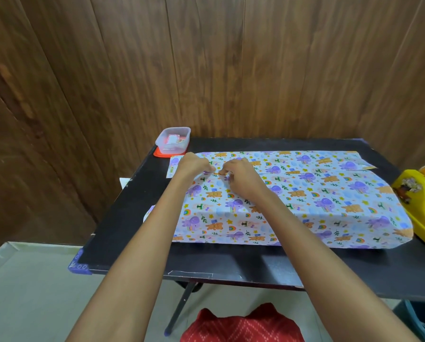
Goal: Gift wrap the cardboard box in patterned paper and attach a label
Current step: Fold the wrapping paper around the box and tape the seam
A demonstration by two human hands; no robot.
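Observation:
A long flat box covered in patterned paper (317, 203), printed with purple elephants, bears and rainbows, lies across the black table (231, 260). The paper's two edges meet in a seam along the top. My left hand (194, 164) and my right hand (238, 176) sit close together on that seam near the box's left end. Their fingertips press or pinch a small tan strip, likely tape, at the seam. The cardboard itself is hidden under the paper. A small patterned strip (173, 165) lies on the table just left of my left hand.
A clear plastic container (173, 139) with small items stands on an orange lid at the table's back left corner. A yellow tape dispenser (421, 206) sits at the right edge, touching the box's end. A wood-panel wall rises behind the table.

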